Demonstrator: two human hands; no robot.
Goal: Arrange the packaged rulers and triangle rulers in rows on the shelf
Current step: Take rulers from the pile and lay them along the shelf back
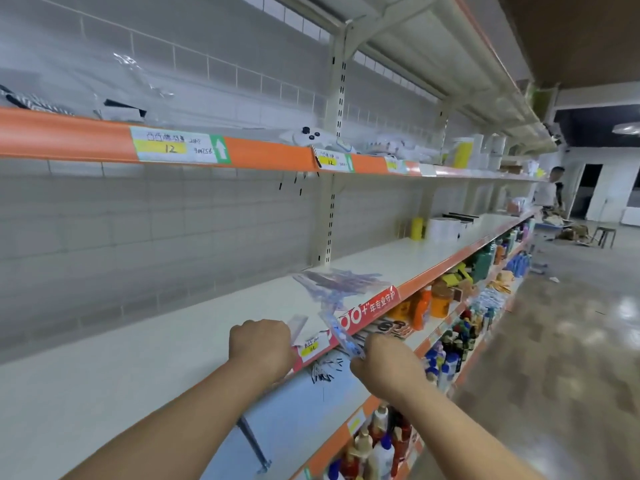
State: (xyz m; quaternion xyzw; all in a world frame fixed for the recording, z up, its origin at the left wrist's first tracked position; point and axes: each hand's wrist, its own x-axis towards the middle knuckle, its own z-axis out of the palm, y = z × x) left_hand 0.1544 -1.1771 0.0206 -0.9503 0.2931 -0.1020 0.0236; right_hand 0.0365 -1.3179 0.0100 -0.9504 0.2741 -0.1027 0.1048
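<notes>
At lower centre, the left hand [261, 344] curls its fingers round a clear packaged ruler [298, 326] on the shelf [156, 348]. The right hand [388, 365] pinches a blue-printed packaged ruler [341, 336]. Lay each flat and parallel, beside the heaped ruler packs [341, 282], to start 1 row.

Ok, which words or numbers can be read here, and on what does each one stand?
"12": first tag on the orange rail; its handwriting is blurred.
"12": second tag, same rail; the rest is blurred.
"00+" and "年专业守护": red strip on the middle shelf edge.
Yellow tag beside the left hand: unreadable.
Bottles: labels too small.
</notes>
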